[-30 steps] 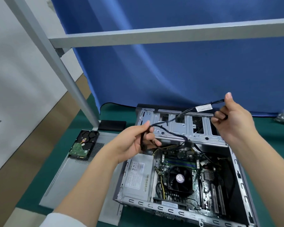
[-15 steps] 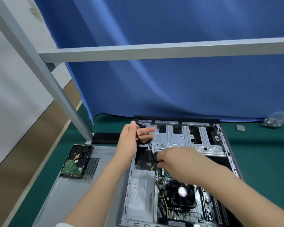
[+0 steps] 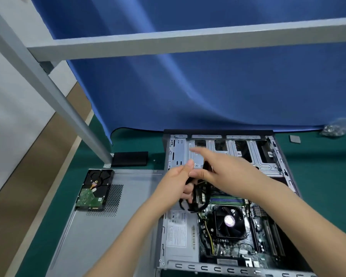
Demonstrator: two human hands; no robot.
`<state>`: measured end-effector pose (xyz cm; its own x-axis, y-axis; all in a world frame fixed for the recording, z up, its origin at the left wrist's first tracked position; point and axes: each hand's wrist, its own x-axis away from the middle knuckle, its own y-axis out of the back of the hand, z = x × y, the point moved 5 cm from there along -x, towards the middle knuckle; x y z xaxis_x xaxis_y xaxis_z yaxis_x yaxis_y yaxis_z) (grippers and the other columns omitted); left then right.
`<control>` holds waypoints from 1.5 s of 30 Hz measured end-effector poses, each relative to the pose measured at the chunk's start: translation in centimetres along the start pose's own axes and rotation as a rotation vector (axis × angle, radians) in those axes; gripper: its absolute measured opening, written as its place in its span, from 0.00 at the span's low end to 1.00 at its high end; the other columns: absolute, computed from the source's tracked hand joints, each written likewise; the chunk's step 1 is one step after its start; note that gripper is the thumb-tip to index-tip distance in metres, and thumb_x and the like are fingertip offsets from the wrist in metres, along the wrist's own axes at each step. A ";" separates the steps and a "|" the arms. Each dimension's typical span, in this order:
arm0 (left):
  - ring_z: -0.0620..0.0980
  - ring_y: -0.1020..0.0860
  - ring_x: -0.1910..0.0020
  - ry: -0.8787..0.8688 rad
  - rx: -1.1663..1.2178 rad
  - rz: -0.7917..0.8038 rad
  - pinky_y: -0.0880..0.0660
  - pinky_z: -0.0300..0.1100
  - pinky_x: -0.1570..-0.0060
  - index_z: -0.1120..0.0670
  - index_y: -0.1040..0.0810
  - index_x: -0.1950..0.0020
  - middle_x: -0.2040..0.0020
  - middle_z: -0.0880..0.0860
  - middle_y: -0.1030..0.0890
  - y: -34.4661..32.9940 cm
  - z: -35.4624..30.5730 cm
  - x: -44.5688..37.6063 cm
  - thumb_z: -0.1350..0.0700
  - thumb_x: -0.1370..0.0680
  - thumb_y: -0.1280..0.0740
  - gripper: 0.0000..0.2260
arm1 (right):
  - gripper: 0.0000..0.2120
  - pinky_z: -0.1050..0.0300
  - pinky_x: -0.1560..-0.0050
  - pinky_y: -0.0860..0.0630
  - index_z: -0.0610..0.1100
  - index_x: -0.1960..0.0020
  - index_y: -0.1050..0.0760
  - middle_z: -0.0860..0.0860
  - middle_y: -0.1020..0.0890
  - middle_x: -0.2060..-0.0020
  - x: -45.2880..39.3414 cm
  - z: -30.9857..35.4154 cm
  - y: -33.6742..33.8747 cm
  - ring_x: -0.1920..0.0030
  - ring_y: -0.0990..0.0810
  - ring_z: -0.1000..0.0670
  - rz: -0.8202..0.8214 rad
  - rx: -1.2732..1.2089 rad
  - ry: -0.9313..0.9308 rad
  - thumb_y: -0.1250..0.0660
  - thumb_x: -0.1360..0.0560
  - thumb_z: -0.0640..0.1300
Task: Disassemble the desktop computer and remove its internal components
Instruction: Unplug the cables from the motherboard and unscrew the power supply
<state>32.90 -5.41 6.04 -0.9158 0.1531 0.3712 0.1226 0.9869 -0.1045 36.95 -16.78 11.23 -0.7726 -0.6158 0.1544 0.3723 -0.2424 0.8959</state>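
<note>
- Head view: the desktop computer case lies open on its side on the green desk, and every place below is given from it.
- Over its far-left corner, just in front of the drive cage, the left hand has its fingers curled round a bunch of black cables, which loops down from the palm towards the power supply.
- The right hand crosses over the case from its right, fingers stretched and blurred; the forefinger points past the cage, the thumb lies against the left hand. Whether it pinches any cable I cannot tell.
- The cables are light and limp, and will sag and snag on metal edges. They are best taken by the hard plug body rather than the wire; a tug on the wire could strain the socket on the motherboard.
- The CPU fan sits mid-case, still mounted; its blades look fragile, so take hold by the frame.
- Left of the case, a hard drive rests board-up on the removed side panel: dense, shock-sensitive, best held by its edges.
</note>
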 end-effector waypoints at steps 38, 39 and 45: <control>0.59 0.32 0.39 0.366 -0.654 -0.598 0.36 0.37 0.53 0.59 0.38 0.32 0.36 0.63 0.33 12.3 14.7 -7.4 0.56 0.20 0.40 0.18 | 0.06 0.56 0.60 0.36 0.57 0.50 0.39 0.56 0.31 0.52 -10.3 -4.5 -9.8 0.57 0.29 0.52 -0.047 -0.054 -0.229 0.44 0.21 0.58; 0.59 0.33 0.37 0.359 -0.628 -0.613 0.35 0.38 0.49 0.56 0.39 0.30 0.35 0.64 0.33 12.0 14.7 -7.4 0.57 0.20 0.44 0.18 | 0.06 0.56 0.61 0.36 0.57 0.51 0.39 0.55 0.31 0.52 -10.2 -4.4 -9.9 0.57 0.29 0.52 -0.067 -0.049 -0.213 0.44 0.21 0.58; 0.58 0.40 0.31 0.406 -0.582 -0.667 0.43 0.48 0.32 0.62 0.46 0.25 0.30 0.61 0.40 11.8 14.7 -7.4 0.41 0.19 0.47 0.32 | 0.06 0.57 0.63 0.36 0.55 0.51 0.37 0.54 0.31 0.53 -10.0 -4.4 -9.9 0.58 0.30 0.52 -0.099 -0.075 -0.175 0.43 0.21 0.56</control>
<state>35.46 4.33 -11.53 -0.6774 -0.5488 0.4898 -0.1039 0.7306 0.6749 43.23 -11.51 -1.03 -0.8823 -0.4485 0.1426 0.3220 -0.3543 0.8779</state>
